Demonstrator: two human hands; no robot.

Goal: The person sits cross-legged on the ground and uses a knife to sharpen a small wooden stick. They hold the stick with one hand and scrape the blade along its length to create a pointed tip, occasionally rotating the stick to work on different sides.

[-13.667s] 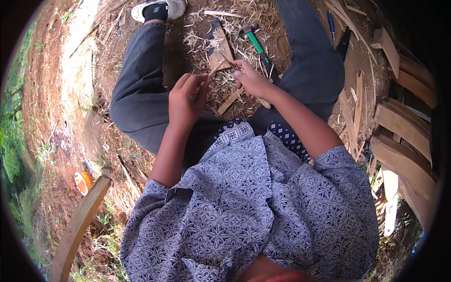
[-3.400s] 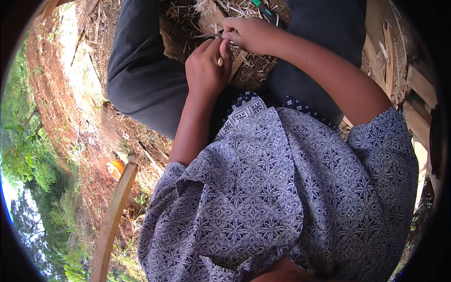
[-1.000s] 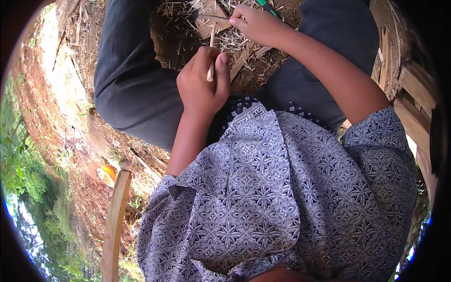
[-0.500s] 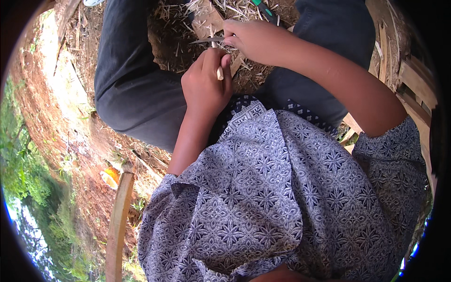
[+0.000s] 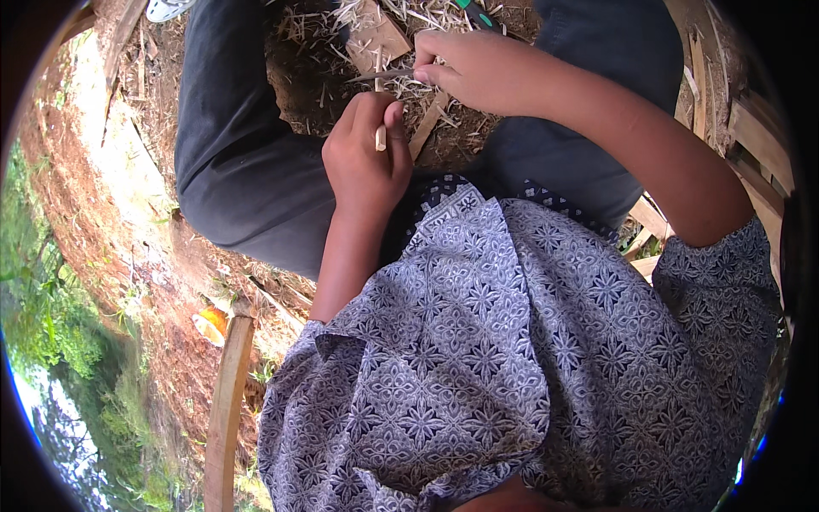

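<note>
The left hand (image 5: 367,152) was curled firmly around a slender pale stick (image 5: 380,139), its fingers closed and its thumb upright beside the wood. The stick's near end poked out between thumb and forefinger, while its far end ran past the fist toward a flat board (image 5: 384,36) on the ground. The right hand (image 5: 469,72) had its fingers closed on a knife (image 5: 381,76); the grip hid the handle, and the dark blade pointed left, crossing the stick just beyond the left fist. Whether the edge bit into the wood was too small to tell

As for progress, the stick looked already narrowed to a slim rod, and the many curled shavings (image 5: 309,28) between the legs suggested that a good deal of whittling was done, though perhaps not all from this piece. With the blade lying across the wood, the shaping seemed unfinished; how much remained to be pared could not be judged. A green-and-black tool handle (image 5: 480,15) lay near the right hand, untouched, and a wooden strip (image 5: 429,126) lay on the dirt below it
</note>
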